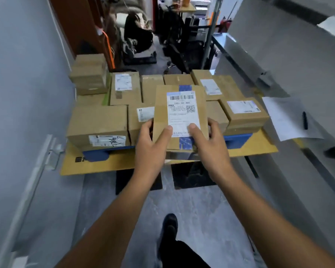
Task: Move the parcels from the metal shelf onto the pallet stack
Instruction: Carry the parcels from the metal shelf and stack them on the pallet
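head | shipping label (183,113) on cardboard parcel (180,136) is showing barcode, QR code, "D5 A85" | left hand (153,144) and right hand (211,142) are gripping parcel's near end, thumbs on label | parcel is hovering over boxes (99,124) on blue pallet (238,140)

Both hands, left hand (150,140) and right hand (207,141), grip labelled parcel (180,115) (thumbs on top); pallet stack (108,163) beyond.

Brown labelled parcel (180,115) held above pallet stack (255,144) of boxes, apparently untouching.
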`<state>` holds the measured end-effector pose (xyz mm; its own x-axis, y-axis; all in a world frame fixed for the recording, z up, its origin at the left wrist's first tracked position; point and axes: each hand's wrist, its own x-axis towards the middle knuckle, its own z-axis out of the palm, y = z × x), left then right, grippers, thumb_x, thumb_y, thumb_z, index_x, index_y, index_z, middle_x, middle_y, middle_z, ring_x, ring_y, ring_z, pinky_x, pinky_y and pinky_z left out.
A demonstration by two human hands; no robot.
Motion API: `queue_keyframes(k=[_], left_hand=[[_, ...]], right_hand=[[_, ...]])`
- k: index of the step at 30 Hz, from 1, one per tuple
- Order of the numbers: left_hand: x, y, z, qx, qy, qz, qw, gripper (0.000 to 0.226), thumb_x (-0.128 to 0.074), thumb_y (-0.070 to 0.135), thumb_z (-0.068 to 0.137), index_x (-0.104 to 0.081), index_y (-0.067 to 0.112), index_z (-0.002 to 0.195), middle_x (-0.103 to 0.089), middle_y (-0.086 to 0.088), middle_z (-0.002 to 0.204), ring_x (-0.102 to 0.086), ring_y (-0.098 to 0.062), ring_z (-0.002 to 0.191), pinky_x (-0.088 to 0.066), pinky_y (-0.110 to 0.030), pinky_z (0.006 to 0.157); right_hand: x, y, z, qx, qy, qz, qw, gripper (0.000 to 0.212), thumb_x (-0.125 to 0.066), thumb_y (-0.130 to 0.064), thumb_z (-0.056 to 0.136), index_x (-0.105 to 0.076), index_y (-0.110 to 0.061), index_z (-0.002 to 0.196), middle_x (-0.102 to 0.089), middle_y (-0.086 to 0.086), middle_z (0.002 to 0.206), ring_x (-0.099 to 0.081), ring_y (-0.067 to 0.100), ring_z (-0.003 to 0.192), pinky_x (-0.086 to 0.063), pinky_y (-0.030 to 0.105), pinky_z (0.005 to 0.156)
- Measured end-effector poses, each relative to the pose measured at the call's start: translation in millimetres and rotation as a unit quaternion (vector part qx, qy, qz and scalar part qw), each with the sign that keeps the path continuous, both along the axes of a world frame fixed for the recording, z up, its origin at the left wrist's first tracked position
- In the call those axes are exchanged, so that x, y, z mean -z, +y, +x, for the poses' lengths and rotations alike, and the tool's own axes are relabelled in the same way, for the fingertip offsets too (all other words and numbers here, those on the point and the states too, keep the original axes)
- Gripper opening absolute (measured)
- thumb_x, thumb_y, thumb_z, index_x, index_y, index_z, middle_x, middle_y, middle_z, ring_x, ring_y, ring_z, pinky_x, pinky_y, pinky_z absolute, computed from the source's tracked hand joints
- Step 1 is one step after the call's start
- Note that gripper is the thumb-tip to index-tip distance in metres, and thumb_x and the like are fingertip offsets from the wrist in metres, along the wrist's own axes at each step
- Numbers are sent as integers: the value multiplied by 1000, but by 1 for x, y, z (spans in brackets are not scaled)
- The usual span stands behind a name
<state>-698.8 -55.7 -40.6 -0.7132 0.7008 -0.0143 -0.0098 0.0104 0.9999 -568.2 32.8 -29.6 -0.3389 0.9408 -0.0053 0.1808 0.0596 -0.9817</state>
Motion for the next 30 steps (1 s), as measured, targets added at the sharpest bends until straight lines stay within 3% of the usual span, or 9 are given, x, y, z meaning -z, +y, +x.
queue_keyframes(k=[4,9,15,19,23,26,30], left_hand=[[-4,25,-61,-39,15,0,999,43,-69,48,91,-59,36,131,-73,29,110,-69,7,101,-53,-21,83],[-12,63,-134,-54,34,-24,998,39,-68,41,97,-61,32,134,-74,23,114,-70,4,104,-55,-26,90],[-12,96,-215,-109,64,-46,991,39,-67,47,96,-57,35,132,-68,36,108,-63,17,104,-48,-3,76],[-13,102,-270,-164,174,-96,966,59,-53,66,88,-58,34,137,-61,26,124,-53,21,107,-38,3,79],[-12,116,-328,-169,275,-111,940,51,-53,54,94,-63,26,135,-55,22,125,-48,22,110,-27,6,90],[-9,127,-367,-136,312,-129,931,50,-54,47,97,-63,19,137,-59,13,132,-51,-1,125,-32,-10,104],[-2,141,-399,-77,331,-168,925,52,-52,45,99,-60,15,141,-60,-1,142,-51,-20,137,-37,-45,118]], right_hand=[[0,37,-70,-42,7,-8,999,58,-66,-61,85,-55,-36,137,-75,-17,115,-73,4,106,-61,43,93],[-2,87,-150,-75,16,-33,997,57,-64,-61,86,-58,-36,137,-76,-15,118,-74,9,107,-59,49,98],[3,142,-228,-104,-2,-52,993,39,-65,-43,100,-57,-30,136,-76,-13,113,-75,6,101,-59,47,98],[9,167,-276,-115,-7,-82,990,42,-65,-40,101,-54,-29,140,-76,-10,118,-75,7,103,-59,44,99],[19,188,-324,-100,-24,-81,991,43,-66,-43,99,-55,-28,138,-77,-15,107,-75,1,91,-62,36,86],[25,201,-352,-81,-26,-83,993,39,-66,-42,99,-57,-29,135,-75,-20,103,-73,-6,86,-58,21,71],[32,212,-380,-74,-41,-90,992,39,-66,-44,98,-57,-32,134,-76,-13,117,-75,1,96,-58,30,83]])
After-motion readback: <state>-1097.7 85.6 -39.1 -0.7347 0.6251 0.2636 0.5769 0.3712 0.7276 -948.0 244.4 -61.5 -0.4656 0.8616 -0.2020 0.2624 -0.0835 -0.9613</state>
